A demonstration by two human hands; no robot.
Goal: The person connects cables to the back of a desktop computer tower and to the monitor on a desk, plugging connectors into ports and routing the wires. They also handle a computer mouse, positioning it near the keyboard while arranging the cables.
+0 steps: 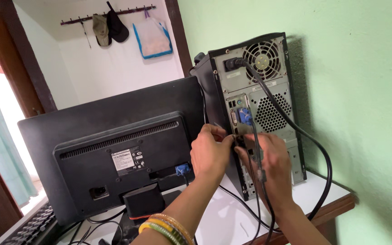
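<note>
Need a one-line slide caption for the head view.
Both hands, left hand and right hand, work at the rear ports of a desktop tower beside a monitor seen from behind.

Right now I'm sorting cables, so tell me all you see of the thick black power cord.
The thick black power cord looks rubbery and smooth. Its plug sits in the socket at the top of the computer tower's rear panel, beside the fan grille. It loops down across the panel, sags past the tower's right side, and curves back toward the white desk.
</note>
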